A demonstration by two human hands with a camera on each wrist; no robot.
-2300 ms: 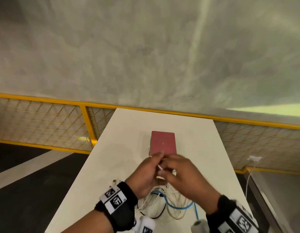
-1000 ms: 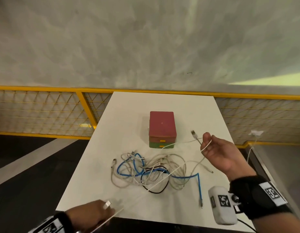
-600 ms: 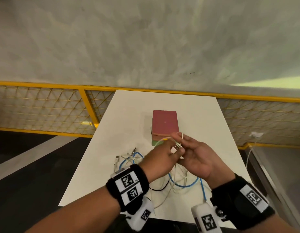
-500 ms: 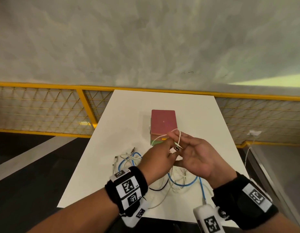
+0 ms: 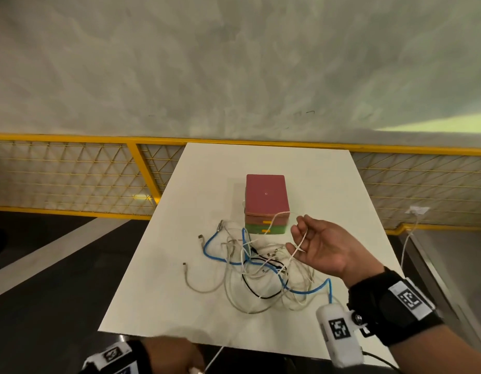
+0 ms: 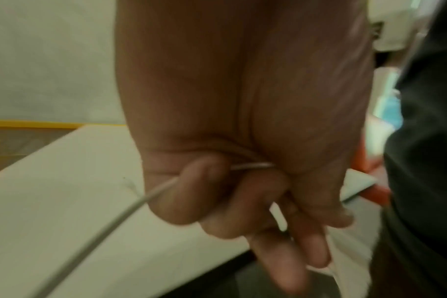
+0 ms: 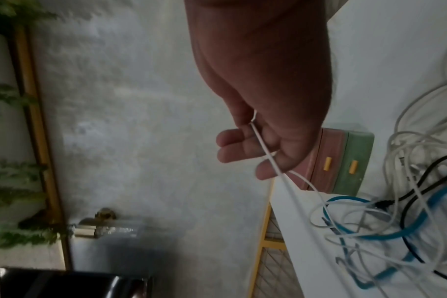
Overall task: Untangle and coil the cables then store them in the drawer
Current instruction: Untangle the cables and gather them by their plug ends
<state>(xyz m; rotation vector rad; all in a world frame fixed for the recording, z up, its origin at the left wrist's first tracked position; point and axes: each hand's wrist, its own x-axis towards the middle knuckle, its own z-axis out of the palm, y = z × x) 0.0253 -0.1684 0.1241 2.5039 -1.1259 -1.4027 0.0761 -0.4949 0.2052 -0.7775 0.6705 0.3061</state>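
A tangle of white, grey, blue (image 5: 209,243) and black (image 5: 261,297) cables (image 5: 256,268) lies on the white table (image 5: 180,265), in front of a small drawer unit (image 5: 266,201) with a red top and a green bottom drawer. My right hand (image 5: 301,236) hovers palm up to the right of the unit. A thin white cable (image 5: 300,242) is looped over its curled fingers and held by the thumb, as the right wrist view shows at that cable (image 7: 264,150). My left hand (image 5: 177,354) is below the table's front edge and grips the same white cable (image 6: 253,165) in its curled fingers (image 6: 197,193).
Yellow mesh railing (image 5: 142,168) runs behind and to the left of the table, with a grey wall beyond. Dark floor (image 5: 45,292) lies left of the table. A white socket with a lead (image 5: 418,210) sits at the right. Both drawers are closed.
Half a second ago both hands met above the drawer unit. My left hand has since pulled back below the table's front edge, drawing out the white cable. My right hand shifted right.
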